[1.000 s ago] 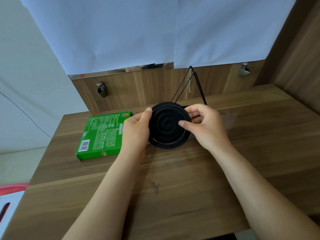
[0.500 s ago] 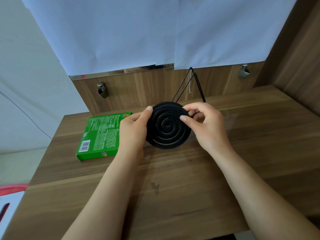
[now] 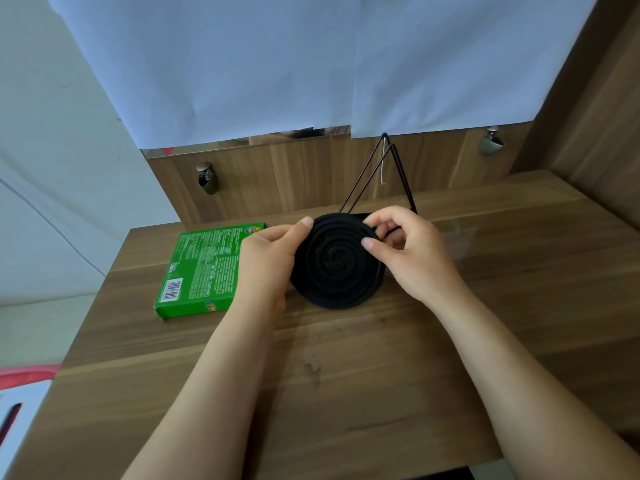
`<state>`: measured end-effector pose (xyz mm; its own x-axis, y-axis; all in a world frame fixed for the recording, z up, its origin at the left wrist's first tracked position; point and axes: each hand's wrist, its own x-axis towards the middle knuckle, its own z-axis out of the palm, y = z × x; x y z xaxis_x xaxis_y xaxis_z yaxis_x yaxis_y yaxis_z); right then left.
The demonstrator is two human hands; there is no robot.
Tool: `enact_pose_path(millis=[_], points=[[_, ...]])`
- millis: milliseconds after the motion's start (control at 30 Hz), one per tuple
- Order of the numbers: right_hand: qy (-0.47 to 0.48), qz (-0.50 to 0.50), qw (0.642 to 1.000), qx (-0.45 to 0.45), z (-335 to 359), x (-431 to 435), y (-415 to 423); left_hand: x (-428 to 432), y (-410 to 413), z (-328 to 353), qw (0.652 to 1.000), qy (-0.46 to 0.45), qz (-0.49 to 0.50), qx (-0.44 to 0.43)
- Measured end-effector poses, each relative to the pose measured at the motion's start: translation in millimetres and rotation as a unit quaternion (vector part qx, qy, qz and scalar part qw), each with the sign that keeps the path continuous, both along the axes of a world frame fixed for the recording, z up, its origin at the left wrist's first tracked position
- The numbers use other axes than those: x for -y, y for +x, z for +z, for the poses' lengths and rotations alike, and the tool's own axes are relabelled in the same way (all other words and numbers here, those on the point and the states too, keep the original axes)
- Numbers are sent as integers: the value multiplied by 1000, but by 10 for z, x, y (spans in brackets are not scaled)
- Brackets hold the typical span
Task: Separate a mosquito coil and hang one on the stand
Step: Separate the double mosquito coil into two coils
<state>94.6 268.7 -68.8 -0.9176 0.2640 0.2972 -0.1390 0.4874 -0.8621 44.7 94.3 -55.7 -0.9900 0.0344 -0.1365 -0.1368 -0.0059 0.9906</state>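
One brown wood-grain worktop (image 3: 346,393) is seen, boxed in by a wooden back panel and a wooden side wall on the right, with its left and near edges open. Two white paper sheets (image 3: 225,64) are hung side by side above the back panel.

Two hands are counted. The left hand (image 3: 266,258) and the right hand (image 3: 412,258) are both clamped on one black spiral mosquito coil (image 3: 336,268), thumbs laid on its face and fingers tucked behind the rim. The coil is held tilted toward the camera at mid-worktop, just in front of the stand. Whether its lower edge touches the wood can't be told.

One flat green cardboard box (image 3: 204,268) is laid just left of the left hand, its near corner close to the left edge. One black wire triangular stand (image 3: 404,180) is set upright by the back panel. Two small metal knobs (image 3: 206,178) are fixed to that panel.

Plenty of bare worktop is left to the right and toward the near edge.
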Motion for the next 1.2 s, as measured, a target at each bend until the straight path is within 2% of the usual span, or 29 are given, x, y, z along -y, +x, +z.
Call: enact_pose_path(millis=[100, 167, 367, 500, 800, 1033, 1200], points=[[25, -12, 1000, -6, -15, 14, 6, -3, 20, -13, 996, -68, -2, -62], [29, -23, 999, -4, -23, 14, -4, -10, 26, -12, 995, -77, 0, -71], [-53, -59, 997, 6, -38, -34, -41, -9, 14, 46, 998, 50, -27, 37], [-52, -67, 996, 18, -44, -3, -42, -29, 10, 44, 994, 84, -51, 44], [33, -78, 996, 14, -47, 21, -2, -14, -50, -93, 995, -60, -1, -85], [40, -69, 996, -30, -36, 24, 4, -12, -49, -94, 996, -58, -7, -72], [36, -79, 996, -26, -42, 6, -4, -38, -1, -50, 999, -7, -47, -23]])
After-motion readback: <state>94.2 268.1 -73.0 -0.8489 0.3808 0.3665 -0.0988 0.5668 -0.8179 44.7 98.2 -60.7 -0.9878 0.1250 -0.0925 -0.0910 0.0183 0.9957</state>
